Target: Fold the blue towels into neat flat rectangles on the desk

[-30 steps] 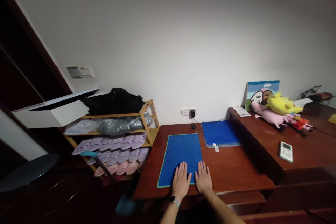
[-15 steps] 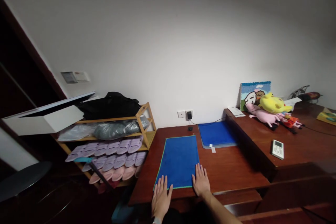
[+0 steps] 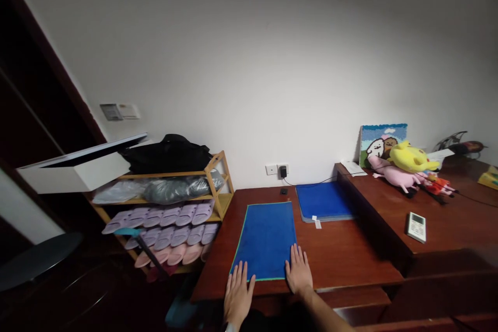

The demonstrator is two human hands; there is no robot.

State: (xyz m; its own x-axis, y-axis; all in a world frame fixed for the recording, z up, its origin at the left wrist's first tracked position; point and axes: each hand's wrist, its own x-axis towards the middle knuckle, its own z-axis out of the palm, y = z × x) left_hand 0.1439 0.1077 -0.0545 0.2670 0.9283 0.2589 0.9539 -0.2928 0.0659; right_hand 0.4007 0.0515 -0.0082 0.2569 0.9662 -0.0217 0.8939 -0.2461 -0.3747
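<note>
A blue cloth with a green edge is spread flat on the brown wooden table. My left hand rests palm down on its near left corner, fingers stretched out. At the near right corner lies my right hand, also flat with the fingers extended and touching the cloth. Neither hand grips anything. Behind and to the right sits a stack of folded blue cloths, a white tag sticking out at its front edge.
On the higher surface at right are plush toys, a dog picture and a remote control. A rack of slippers stands left, topped by a black bag and white box. A plug sits in the wall socket.
The whole view has shifted slightly, so the surroundings sit a little further right. Both hands stay flat at the cloth's near corners, and the cloth looks unchanged.
</note>
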